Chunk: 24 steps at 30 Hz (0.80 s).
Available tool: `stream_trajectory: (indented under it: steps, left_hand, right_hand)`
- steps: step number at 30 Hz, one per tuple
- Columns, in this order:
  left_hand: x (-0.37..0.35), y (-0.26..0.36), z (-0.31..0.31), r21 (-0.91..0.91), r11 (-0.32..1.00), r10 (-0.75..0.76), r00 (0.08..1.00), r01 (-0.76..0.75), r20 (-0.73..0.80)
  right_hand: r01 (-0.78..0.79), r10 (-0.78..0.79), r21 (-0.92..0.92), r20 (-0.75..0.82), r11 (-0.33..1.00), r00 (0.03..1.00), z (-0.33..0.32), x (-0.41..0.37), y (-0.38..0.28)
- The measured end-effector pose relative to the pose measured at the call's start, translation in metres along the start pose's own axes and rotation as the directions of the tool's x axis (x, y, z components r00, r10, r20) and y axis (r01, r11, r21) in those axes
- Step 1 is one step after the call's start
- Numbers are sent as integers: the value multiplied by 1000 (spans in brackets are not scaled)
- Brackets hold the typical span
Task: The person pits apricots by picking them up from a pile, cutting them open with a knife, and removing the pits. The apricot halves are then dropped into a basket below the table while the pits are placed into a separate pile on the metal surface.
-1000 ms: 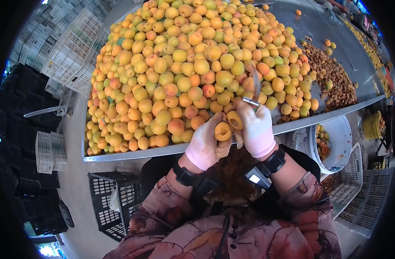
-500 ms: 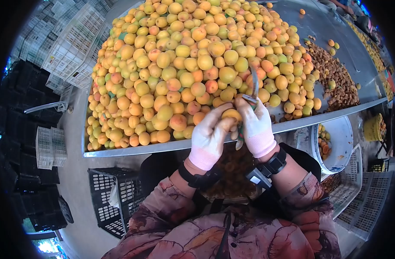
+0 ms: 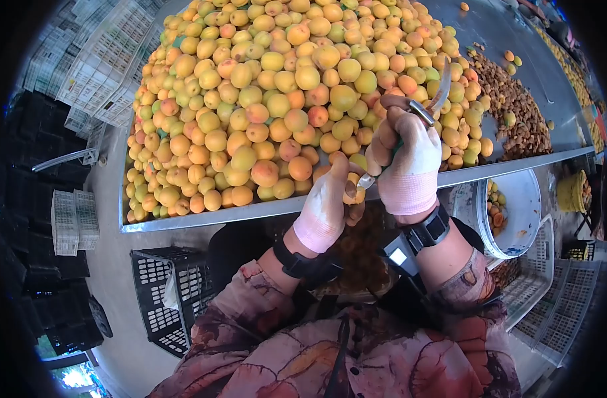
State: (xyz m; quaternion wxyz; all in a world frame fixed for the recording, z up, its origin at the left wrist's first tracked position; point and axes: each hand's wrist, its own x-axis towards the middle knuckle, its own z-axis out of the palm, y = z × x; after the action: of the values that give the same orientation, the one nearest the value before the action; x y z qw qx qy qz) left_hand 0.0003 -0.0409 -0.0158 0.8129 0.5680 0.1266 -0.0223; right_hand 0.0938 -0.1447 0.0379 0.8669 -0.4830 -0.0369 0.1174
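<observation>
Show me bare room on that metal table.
On the grey metal table, the widest bare patch is upper right, between the brown heap of pit-like pieces and the yellow strip, bar a few loose fruit. A small gap shows between that heap and the mounded orange-yellow round fruit. Left and middle are crowded to the near rim.

No readable text, brands, numbers or signs in view. Right wrist unit [image 3: 400,256]: pale patch on its face, can't resolve any characters. Left wrist strap [image 3: 294,261]: nothing legible. Same for knife [image 3: 441,93], white bucket [image 3: 523,215] and black crate [image 3: 155,270]. Stacked crates [image 3: 104,63] at left: too small and blurred to tell.
</observation>
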Motion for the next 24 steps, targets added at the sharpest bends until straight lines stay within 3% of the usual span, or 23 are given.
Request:
stream_trajectory:
  steps: [4,6,8,10,12,13,15,17,20,21,22,24]
  left_hand:
    - [-3,7,8,-9,1000,-29,997,28,-66]
    - [-3,6,8,-29,999,-42,994,40,-97]
    - [1,-3,8,-66,996,-73,987,64,-144]
    - [12,-21,8,-100,995,-53,964,28,-260]
    - [12,-21,10,-212,977,-91,951,28,-295]
    - [8,-14,13,-304,951,-135,954,49,-267]
    - [5,-6,12,-438,895,-179,967,84,-179]
    - [5,-5,8,-523,845,-176,982,116,-65]
    - [10,-14,22,-382,923,-187,917,41,-354]
    - [11,-14,24,-307,952,-111,930,-2,-352]
    - [11,-13,25,-337,941,-129,929,5,-346]
    - [8,-5,26,-395,919,-163,928,19,-336]
  right_hand:
    - [129,-126,-106,27,986,992,-2,-2,7]
    - [281,-272,-176,73,943,960,-3,0,19]
    - [321,-314,-182,62,930,947,-1,-1,26]
    - [251,-254,-124,-12,960,967,6,-6,27]
    - [409,-409,-289,66,866,910,-1,0,38]
    - [322,-318,-70,60,944,946,-6,8,41]
    - [293,-292,-30,35,956,956,-10,15,46]
    - [399,-435,-390,-6,830,900,-9,16,47]
    - [356,-355,-303,60,884,933,-3,4,43]
    - [342,-334,-308,81,888,939,1,-1,40]
    - [369,-352,-411,120,834,928,7,-7,33]
    - [166,-166,-113,12,980,986,10,-7,30]
